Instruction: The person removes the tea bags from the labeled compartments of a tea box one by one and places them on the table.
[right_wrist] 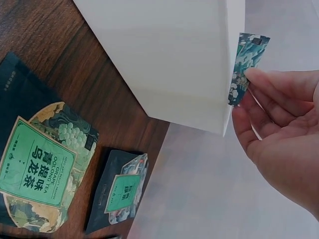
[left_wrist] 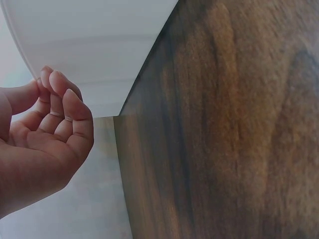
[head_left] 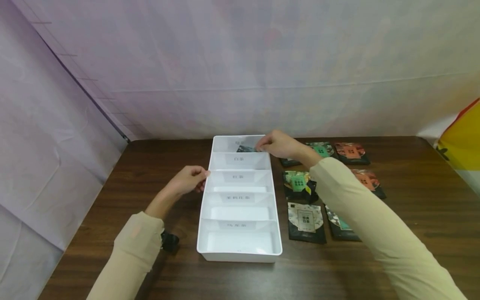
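Observation:
A long white compartment box [head_left: 240, 257] stands on the table, with printed labels on its dividers. My left hand [head_left: 189, 180] pinches its left rim near the middle between thumb and fingertips; the left wrist view shows that hand [left_wrist: 50, 129] at the edge of the box wall [left_wrist: 99, 55]. My right hand [head_left: 281, 145] is over the farthest compartment, pinching a dark tea packet [head_left: 245, 148] partly inside. In the right wrist view, the packet's patterned top [right_wrist: 246, 64] sticks out above the box rim, held by my right thumb and fingers [right_wrist: 279, 104]; its lower part is hidden.
Several tea packets lie right of the box, among them a green-labelled grape oolong [head_left: 296, 183], a pale-labelled one [head_left: 306, 223] and an orange-labelled one [head_left: 352, 152]. The right sleeve covers some. A small black object [head_left: 170, 241] sits by the left sleeve. White cloth [head_left: 240, 75] hangs behind.

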`<state>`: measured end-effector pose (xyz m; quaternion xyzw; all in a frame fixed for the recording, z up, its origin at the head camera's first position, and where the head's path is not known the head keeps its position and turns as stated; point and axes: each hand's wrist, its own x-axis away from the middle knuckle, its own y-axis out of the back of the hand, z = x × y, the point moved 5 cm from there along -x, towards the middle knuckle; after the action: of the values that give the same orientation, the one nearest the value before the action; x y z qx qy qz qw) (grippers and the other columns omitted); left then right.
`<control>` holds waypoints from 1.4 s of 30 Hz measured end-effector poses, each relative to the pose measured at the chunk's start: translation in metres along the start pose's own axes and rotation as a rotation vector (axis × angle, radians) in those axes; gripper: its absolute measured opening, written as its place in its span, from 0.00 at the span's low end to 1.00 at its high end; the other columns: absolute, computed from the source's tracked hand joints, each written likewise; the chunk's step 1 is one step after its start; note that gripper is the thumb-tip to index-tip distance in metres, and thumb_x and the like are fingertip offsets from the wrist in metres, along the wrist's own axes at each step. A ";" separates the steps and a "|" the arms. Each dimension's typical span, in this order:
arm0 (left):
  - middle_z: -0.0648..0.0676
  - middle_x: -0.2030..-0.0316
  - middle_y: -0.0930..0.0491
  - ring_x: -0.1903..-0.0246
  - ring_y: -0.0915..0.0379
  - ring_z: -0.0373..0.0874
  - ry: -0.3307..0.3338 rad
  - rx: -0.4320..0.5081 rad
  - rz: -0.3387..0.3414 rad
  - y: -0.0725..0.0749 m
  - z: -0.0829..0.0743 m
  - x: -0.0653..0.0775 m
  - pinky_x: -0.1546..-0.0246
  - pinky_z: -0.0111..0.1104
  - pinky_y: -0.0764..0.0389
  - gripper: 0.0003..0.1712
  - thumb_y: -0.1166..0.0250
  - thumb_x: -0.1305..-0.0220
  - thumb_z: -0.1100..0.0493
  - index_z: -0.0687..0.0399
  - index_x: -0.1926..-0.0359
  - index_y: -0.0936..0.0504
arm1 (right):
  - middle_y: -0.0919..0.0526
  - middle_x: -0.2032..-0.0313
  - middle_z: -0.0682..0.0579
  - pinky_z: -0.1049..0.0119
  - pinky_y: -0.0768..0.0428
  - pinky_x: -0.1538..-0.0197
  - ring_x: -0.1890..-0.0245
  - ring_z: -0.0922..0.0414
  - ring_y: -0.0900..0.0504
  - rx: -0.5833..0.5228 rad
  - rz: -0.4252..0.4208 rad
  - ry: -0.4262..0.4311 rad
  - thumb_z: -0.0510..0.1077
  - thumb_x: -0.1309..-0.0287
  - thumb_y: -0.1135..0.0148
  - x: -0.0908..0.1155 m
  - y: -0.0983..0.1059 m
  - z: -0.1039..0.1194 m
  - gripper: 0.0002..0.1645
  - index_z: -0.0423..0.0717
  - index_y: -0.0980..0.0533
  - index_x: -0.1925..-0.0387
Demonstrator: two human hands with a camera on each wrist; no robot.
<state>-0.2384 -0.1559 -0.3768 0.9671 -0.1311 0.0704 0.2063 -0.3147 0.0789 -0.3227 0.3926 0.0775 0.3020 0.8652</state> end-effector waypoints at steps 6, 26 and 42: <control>0.54 0.80 0.29 0.80 0.32 0.41 0.004 -0.001 -0.008 0.000 -0.001 0.000 0.77 0.30 0.28 0.13 0.50 0.32 0.62 0.69 0.70 0.28 | 0.23 0.51 0.39 0.53 0.28 0.48 0.49 0.46 0.26 -0.003 -0.020 0.001 0.35 0.37 0.52 -0.001 0.002 0.003 0.15 0.34 0.24 0.52; 0.55 0.80 0.29 0.80 0.31 0.41 -0.009 -0.011 -0.001 0.001 -0.001 -0.002 0.78 0.29 0.28 0.12 0.49 0.32 0.64 0.71 0.68 0.28 | 0.25 0.48 0.40 0.63 0.33 0.69 0.76 0.56 0.30 -0.040 -0.089 -0.020 0.35 0.36 0.53 0.013 0.033 0.024 0.15 0.36 0.24 0.52; 0.56 0.79 0.28 0.80 0.32 0.40 -0.007 -0.016 -0.001 0.001 0.000 -0.003 0.76 0.31 0.27 0.13 0.49 0.32 0.63 0.69 0.69 0.28 | 0.26 0.48 0.39 0.58 0.31 0.63 0.60 0.49 0.26 -0.026 -0.131 0.034 0.35 0.36 0.54 0.036 0.055 0.032 0.15 0.35 0.24 0.53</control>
<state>-0.2411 -0.1558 -0.3769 0.9658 -0.1317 0.0660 0.2136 -0.2987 0.1072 -0.2574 0.3701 0.1137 0.2523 0.8868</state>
